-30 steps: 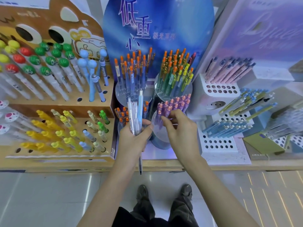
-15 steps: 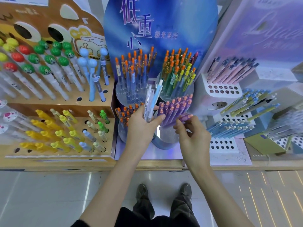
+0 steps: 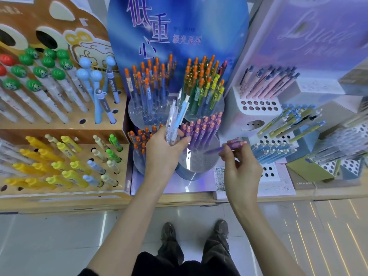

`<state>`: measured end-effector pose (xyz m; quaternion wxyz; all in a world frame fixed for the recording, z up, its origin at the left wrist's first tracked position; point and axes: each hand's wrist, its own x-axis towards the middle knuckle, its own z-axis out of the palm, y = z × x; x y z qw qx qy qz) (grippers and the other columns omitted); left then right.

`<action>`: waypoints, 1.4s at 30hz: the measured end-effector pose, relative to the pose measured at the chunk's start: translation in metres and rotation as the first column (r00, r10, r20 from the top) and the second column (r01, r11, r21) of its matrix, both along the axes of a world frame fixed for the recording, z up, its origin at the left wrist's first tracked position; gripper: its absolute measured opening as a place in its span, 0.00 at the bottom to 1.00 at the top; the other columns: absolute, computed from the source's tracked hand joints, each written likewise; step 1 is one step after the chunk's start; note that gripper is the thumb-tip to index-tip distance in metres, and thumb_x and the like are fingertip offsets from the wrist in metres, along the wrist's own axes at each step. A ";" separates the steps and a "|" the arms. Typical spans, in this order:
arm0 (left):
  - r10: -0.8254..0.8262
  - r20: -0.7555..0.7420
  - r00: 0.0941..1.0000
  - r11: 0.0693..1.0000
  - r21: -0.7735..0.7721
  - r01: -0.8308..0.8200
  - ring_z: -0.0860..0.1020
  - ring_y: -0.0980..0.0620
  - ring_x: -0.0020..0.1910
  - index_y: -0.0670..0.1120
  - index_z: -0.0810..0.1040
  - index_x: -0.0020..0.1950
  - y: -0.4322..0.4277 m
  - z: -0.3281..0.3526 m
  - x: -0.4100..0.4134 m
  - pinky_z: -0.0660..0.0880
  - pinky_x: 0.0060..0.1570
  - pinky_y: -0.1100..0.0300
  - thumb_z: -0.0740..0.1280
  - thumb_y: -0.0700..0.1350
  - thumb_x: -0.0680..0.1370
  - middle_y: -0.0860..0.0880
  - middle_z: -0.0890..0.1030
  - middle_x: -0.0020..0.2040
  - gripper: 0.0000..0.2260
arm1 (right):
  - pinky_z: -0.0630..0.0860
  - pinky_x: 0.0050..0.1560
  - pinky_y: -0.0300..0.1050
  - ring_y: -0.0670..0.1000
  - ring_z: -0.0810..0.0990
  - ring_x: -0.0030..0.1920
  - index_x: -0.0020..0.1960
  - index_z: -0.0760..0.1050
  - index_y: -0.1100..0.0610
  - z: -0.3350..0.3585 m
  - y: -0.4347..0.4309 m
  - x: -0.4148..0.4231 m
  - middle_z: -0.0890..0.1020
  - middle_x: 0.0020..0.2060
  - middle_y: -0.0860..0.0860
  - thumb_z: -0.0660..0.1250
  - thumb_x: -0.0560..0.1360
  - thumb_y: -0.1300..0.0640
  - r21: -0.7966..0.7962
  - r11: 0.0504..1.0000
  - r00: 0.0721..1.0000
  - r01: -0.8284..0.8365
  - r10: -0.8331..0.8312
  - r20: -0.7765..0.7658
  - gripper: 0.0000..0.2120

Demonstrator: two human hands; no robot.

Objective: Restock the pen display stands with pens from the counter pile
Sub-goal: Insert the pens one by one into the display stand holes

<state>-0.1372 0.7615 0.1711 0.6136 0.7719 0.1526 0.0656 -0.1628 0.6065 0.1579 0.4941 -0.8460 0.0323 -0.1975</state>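
Downward, head view: clutching a bundle of pale pens [image 3: 176,120] in the left grip [image 3: 167,153]; pinching one purple pen [image 3: 223,148] near its clicker end in the right grip [image 3: 241,170], clear stand [image 3: 196,162] just left of it. Probably light, stiff, slick: best pinched mid-barrel.

purple pen [image 3: 229,147] blurred, base of pen bundle [image 3: 176,120] hidden inside left hand [image 3: 163,154]

Bright, even indoor light from overhead, soft shadows only. Glare on the clear round stand [image 3: 196,164], thin bright streaks on the floor [image 3: 322,226] lower R. Centre sharp, incl. pale pens [image 3: 175,122]; purple pen [image 3: 229,147] slightly motion-blurred. Wide-angle bend at edges; R-side racks [image 3: 346,140] smeared, out of focus.
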 end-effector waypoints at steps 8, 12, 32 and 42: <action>-0.003 -0.002 1.000 1.000 -0.004 0.003 0.66 0.59 0.24 0.52 0.75 0.39 0.002 -0.001 -0.003 0.65 0.28 0.70 0.73 0.41 0.73 0.53 0.69 0.26 0.09 | 0.74 0.40 0.37 0.55 0.81 0.41 0.45 0.71 0.54 0.000 -0.002 0.011 0.81 0.38 0.54 0.63 0.79 0.62 0.017 1.000 1.000 0.009 -0.009 0.007 0.06; -0.014 0.004 1.000 1.000 -0.006 0.014 0.67 0.57 0.27 0.53 0.76 0.40 0.004 0.001 -0.005 0.67 0.30 0.67 0.73 0.41 0.73 0.51 0.70 0.27 0.09 | 0.75 0.41 0.35 0.49 0.82 0.40 0.45 0.72 0.54 0.001 -0.005 0.013 0.81 0.37 0.49 0.63 0.79 0.62 0.047 0.999 1.000 -0.016 0.017 -0.017 0.05; 0.058 0.067 0.996 0.997 -0.063 -0.054 0.74 0.58 0.29 0.52 0.77 0.41 0.018 0.015 -0.023 0.75 0.37 0.57 0.73 0.42 0.73 0.56 0.75 0.28 0.07 | 0.75 0.42 0.52 0.56 0.82 0.40 0.46 0.73 0.62 0.011 0.014 0.021 0.82 0.37 0.55 0.64 0.79 0.58 -0.126 0.975 0.978 -0.185 0.170 -0.119 0.08; 0.046 0.087 0.995 0.997 -0.060 -0.041 0.73 0.55 0.31 0.52 0.77 0.40 0.017 0.015 -0.029 0.74 0.37 0.59 0.72 0.43 0.73 0.48 0.75 0.32 0.06 | 0.74 0.39 0.54 0.57 0.81 0.39 0.45 0.71 0.63 -0.002 0.010 0.016 0.82 0.37 0.55 0.62 0.79 0.58 -0.247 0.947 0.979 -0.205 0.196 -0.062 0.09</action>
